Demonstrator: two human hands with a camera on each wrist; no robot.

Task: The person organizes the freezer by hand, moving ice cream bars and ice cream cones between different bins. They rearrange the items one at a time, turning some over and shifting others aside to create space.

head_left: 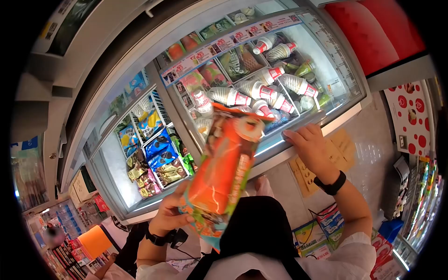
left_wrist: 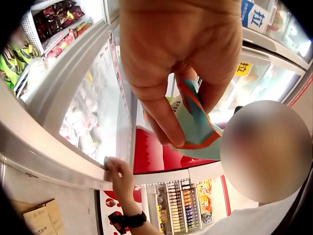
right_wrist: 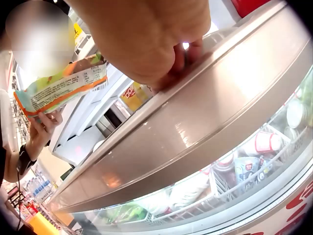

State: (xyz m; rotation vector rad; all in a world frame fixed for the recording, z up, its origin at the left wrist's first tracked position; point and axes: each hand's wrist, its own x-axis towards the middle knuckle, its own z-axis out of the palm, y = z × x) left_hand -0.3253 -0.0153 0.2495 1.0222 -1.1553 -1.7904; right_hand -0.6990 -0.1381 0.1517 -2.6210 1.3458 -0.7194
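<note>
A large orange and green snack bag (head_left: 224,163) is held up by my left hand (head_left: 171,212), whose fingers and thumb pinch its lower end. In the left wrist view that hand (left_wrist: 181,63) grips the bag's pale blue, orange-edged end (left_wrist: 195,127). My right hand (head_left: 310,144) has its fingers at the edge of the freezer's glass lid (head_left: 298,122). The right wrist view shows this hand (right_wrist: 156,44) against the freezer frame (right_wrist: 166,127), its fingertips partly hidden behind it. Under the glass lie wrapped cones (head_left: 254,88).
To the left, the freezer's other section holds blue, brown and pink packets (head_left: 161,149). Cardboard (head_left: 322,163) lies on the floor by the freezer front. Colourful packages (head_left: 331,224) stand near my right side. Another person's arm (head_left: 105,268) is at lower left.
</note>
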